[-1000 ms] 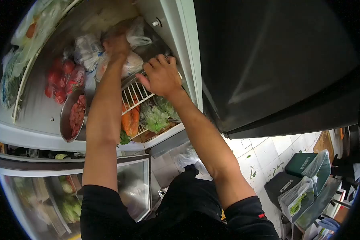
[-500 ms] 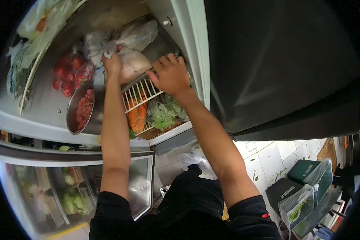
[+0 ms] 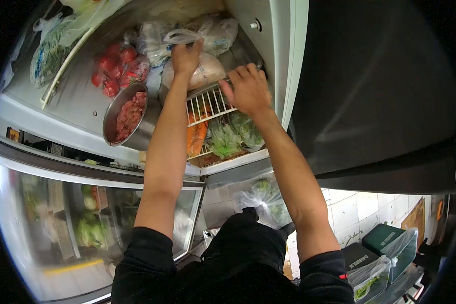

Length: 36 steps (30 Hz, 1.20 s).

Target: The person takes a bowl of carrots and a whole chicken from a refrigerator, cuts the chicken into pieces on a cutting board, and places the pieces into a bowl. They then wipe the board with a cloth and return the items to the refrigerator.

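My left hand (image 3: pixel 186 58) is closed on the gathered top of a clear plastic bag (image 3: pixel 205 72) with pale contents, inside the fridge. Just to its right, my right hand (image 3: pixel 250 90) lies over the near edge of a metal tray (image 3: pixel 247 52), fingers stretched and thumb apart. Beneath both hands runs a white wire shelf (image 3: pixel 207 105). Another clear bag (image 3: pixel 220 38) sits behind, partly in the tray. To the left are bagged red tomatoes (image 3: pixel 117 68) and a tilted steel container (image 3: pixel 146 114) of raw minced meat (image 3: pixel 130 116).
Below the wire shelf are bagged carrots (image 3: pixel 196 137) and leafy greens (image 3: pixel 225 139). An open glass door (image 3: pixel 152 213) stands at lower left, a dark door (image 3: pixel 365 91) at right. A bag of greens (image 3: pixel 263 200) is by my legs; green and black boxes (image 3: pixel 385 238) stand lower right.
The camera view has shifted, so the fridge contents sit farther right and slightly higher. My left hand stays on the bag; my right hand remains at the tray's edge.
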Tool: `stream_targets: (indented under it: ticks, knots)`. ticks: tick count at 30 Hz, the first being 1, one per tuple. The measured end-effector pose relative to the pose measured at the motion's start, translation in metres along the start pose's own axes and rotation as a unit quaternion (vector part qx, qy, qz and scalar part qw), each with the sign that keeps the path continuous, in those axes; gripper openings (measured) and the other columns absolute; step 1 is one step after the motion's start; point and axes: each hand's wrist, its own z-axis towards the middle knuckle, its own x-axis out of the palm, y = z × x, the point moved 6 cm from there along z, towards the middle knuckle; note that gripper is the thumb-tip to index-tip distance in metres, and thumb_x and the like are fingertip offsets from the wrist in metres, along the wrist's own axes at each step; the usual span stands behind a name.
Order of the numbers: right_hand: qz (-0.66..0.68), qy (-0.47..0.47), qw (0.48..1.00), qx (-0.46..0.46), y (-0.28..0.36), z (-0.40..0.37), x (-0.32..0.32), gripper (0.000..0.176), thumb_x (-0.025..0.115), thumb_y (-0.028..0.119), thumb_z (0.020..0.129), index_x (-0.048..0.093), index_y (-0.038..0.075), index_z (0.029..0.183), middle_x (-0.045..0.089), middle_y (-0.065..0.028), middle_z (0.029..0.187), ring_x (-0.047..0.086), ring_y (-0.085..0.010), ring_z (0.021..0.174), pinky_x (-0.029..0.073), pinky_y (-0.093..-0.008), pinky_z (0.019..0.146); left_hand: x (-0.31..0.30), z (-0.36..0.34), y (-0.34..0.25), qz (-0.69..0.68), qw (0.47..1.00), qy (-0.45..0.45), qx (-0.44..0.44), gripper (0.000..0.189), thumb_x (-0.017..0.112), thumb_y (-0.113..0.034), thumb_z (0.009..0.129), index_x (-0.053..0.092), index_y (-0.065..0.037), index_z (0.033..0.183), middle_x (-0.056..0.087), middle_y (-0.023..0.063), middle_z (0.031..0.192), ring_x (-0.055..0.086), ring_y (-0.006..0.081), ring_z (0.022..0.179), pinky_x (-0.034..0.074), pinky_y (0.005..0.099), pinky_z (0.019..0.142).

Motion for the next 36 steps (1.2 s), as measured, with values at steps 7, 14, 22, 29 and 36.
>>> stream_targets:
  ticks: [7,14,22,29,36]
  knots:
    - [0.008,-0.014,1.000,-0.001,0.001,0.001,-0.003,0.034,0.058,0.039,0.084,0.067,0.006,0.088,0.061,-0.0079,0.091,0.051,-0.0256,0.093,0.040,-0.0408,0.078,-0.002,0.008,0.026,-0.184,0.975,-0.069,-0.101,0.037,0.059,-0.033,0.089,0.068,0.002,0.083,0.065,0.0119,0.072,0.056,0.0200,0.066,0.045,0.0337,0.068]
    - [-0.059,0.089,0.985,0.135,0.011,0.046,-0.015,0.017,0.062,0.019,0.077,0.066,0.007,0.088,0.063,-0.0140,0.097,0.057,-0.0350,0.093,0.051,-0.0460,0.071,-0.012,-0.004,0.012,-0.203,0.971,-0.108,-0.061,0.039,0.058,-0.032,0.091,0.066,0.003,0.076,0.061,0.0081,0.067,0.050,0.0149,0.063,0.042,0.0307,0.063]
    - [0.024,0.111,0.987,0.114,0.000,0.110,0.065,0.032,0.047,0.016,0.085,0.066,0.016,0.110,0.062,-0.0180,0.113,0.055,-0.0356,0.112,0.044,-0.0501,0.093,-0.004,-0.004,0.014,-0.159,0.982,-0.102,-0.007,0.026,0.058,-0.023,0.088,0.068,0.000,0.084,0.066,0.0155,0.080,0.059,0.0266,0.072,0.045,0.0350,0.069]
    - [-0.025,0.257,0.949,0.179,-0.028,0.088,0.075,0.031,0.046,0.020,0.086,0.067,0.012,0.107,0.062,-0.0144,0.117,0.050,-0.0347,0.118,0.037,-0.0532,0.097,0.004,-0.009,-0.016,0.100,0.983,-0.061,0.139,0.021,0.061,-0.012,0.073,0.074,-0.012,0.089,0.065,0.0152,0.101,0.056,0.0330,0.099,0.043,0.0408,0.089]
    - [-0.046,0.090,0.991,0.085,-0.015,0.103,0.047,0.033,0.054,0.017,0.081,0.065,0.013,0.111,0.062,-0.0129,0.116,0.049,-0.0327,0.114,0.040,-0.0508,0.092,0.013,-0.024,-0.025,0.226,0.961,0.026,0.154,0.020,0.059,-0.014,0.075,0.074,-0.013,0.089,0.056,0.0051,0.119,0.043,0.0276,0.113,0.035,0.0439,0.095]
